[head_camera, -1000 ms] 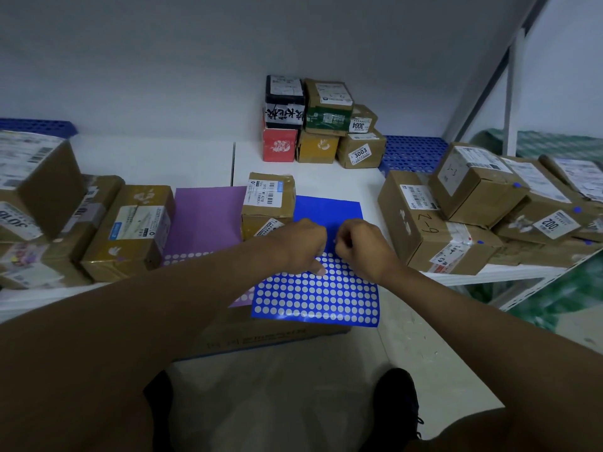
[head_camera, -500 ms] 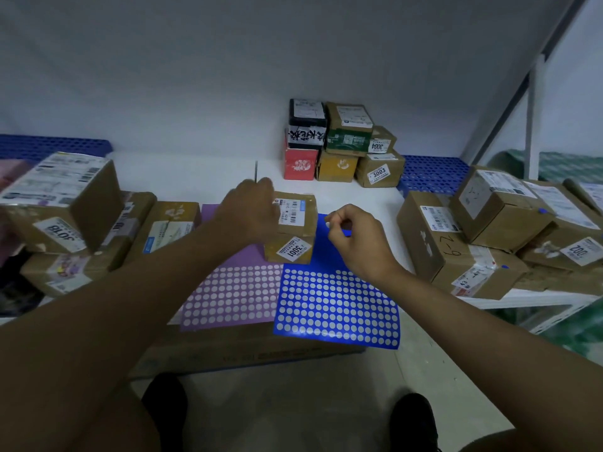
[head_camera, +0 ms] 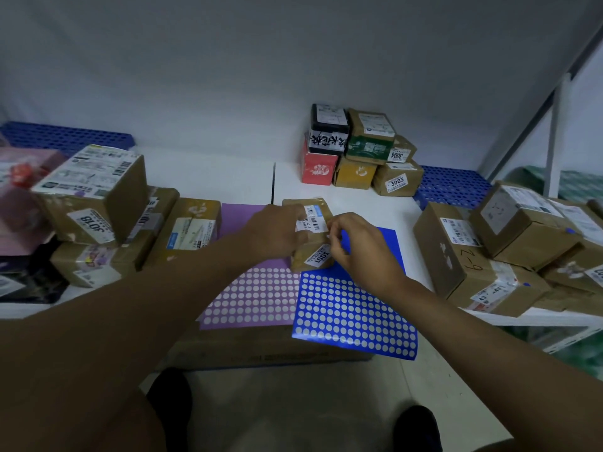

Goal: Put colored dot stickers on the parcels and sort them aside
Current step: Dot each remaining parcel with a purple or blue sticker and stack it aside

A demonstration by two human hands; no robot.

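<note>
The small brown parcel [head_camera: 308,234] marked 3001 stands in the middle of the white table [head_camera: 208,177], its near end over the seam between the purple sticker sheet [head_camera: 251,291] and the blue sticker sheet [head_camera: 355,316]. Both sheets lie flat, side by side, their near halves showing rows of pale circles; the blue one overhangs the table's near edge.

The left hand [head_camera: 277,231] grips the parcel from its left side, fingers curled over the top by the barcode label. The right hand [head_camera: 362,247] meets the parcel's right edge with thumb and forefinger pinched together — whether a dot sticker sits between them is too small to tell.

Outward: a heap of brown parcels on the left [head_camera: 94,203], one marked 3018; a second heap on the right [head_camera: 499,256], some carrying blue dots; and a small stack at the far side [head_camera: 359,151] — red, black, green and brown boxes, labels 3003 and 3004 showing.
</note>
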